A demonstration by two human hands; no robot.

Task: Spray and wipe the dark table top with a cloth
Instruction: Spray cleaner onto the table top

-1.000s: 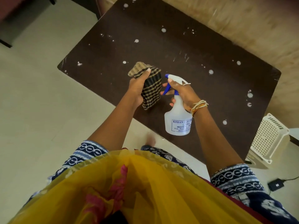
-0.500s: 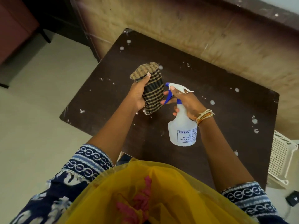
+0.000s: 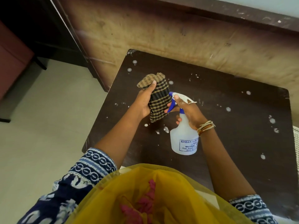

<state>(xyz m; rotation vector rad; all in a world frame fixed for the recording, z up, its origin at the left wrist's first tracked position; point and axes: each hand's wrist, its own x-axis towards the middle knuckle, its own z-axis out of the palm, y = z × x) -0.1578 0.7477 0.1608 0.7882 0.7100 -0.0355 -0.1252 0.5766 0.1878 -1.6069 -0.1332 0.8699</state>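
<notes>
Cloth, a folded checked one, is gripped in the left hand above the dark bench, nozzle almost touching it. The right hand is wrapped round the spray bottle, a finger on the blue trigger. White droplets dot the top; I'd press flat and wipe in overlapping passes.

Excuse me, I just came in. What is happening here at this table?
A person stands at a dark table top dotted with white droplets. The left hand holds a folded checked cloth above the table. The right hand grips a white spray bottle, nozzle pointing at the cloth. The droplets are not yet wiped.
</notes>
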